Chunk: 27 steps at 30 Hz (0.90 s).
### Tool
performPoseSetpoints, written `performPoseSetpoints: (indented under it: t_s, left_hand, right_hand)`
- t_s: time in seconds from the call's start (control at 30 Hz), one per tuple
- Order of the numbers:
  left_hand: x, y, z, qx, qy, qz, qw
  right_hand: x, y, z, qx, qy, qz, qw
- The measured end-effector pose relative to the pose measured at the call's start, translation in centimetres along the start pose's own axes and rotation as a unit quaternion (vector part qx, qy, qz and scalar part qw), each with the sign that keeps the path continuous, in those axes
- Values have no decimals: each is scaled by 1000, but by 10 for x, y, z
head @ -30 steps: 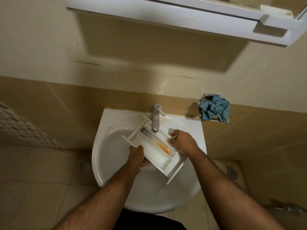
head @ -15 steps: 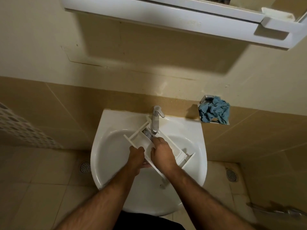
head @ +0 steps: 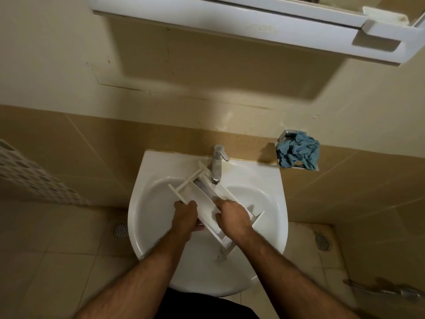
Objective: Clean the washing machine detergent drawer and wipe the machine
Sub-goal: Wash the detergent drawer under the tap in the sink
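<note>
The white detergent drawer [head: 202, 199] lies tilted across the basin of the white sink [head: 156, 217], its far end under the chrome tap [head: 216, 165]. My left hand [head: 185, 217] grips the drawer's left side wall. My right hand [head: 231, 216] is inside the drawer's compartments, fingers curled down onto the plastic; the fingertips are hidden. A crumpled blue cloth [head: 299, 153] sits on a small wall holder right of the tap.
A white shelf [head: 253, 21] juts from the wall overhead. A perforated white basket [head: 27, 176] stands at the left edge. Floor drains [head: 120, 230] lie left and right of the sink on the tiled floor.
My right hand moved from the drawer's right edge to inside its compartments. The drawer turned slightly, its near end swinging right. My left hand kept its grip.
</note>
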<state>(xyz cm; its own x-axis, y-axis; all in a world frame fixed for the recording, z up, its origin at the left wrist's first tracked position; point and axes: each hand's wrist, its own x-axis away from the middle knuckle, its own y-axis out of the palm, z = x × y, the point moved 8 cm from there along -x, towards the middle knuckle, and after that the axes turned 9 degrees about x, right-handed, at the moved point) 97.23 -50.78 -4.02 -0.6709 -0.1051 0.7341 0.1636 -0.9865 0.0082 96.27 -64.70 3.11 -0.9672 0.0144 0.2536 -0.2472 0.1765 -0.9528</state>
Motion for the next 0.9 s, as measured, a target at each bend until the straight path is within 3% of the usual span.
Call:
performPoseSetpoints:
  t_s: [0.17, 0.3, 0.4, 0.5, 0.6, 0.73, 0.83, 0.9]
  left_hand:
    - [6, -15, 12, -92, 40, 32, 994]
    - [5, -30, 30, -152, 78, 46, 984]
    - [6, -39, 39, -158, 90, 49, 982]
    - [11, -41, 47, -160, 101, 49, 981]
    - [14, -36, 57, -167, 111, 50, 978]
    - [15, -28, 66, -183, 96, 49, 977]
    - [24, -20, 83, -322, 188, 67, 926]
    - [41, -9, 104, -424, 333, 69, 840]
  right_hand:
    - [-1, -3, -4, 35, 28, 13, 999]
    - [3, -23, 11, 56, 101, 80, 990]
    - [6, -5, 39, -51, 162, -68, 983]
    - [11, 21, 37, -256, 140, -198, 936]
    - [8, 30, 32, -271, 112, -214, 932]
    - [4, 41, 37, -337, 140, -173, 915]
    - [8, 47, 41, -395, 140, -177, 890]
    - [12, 45, 41, -405, 129, -183, 886]
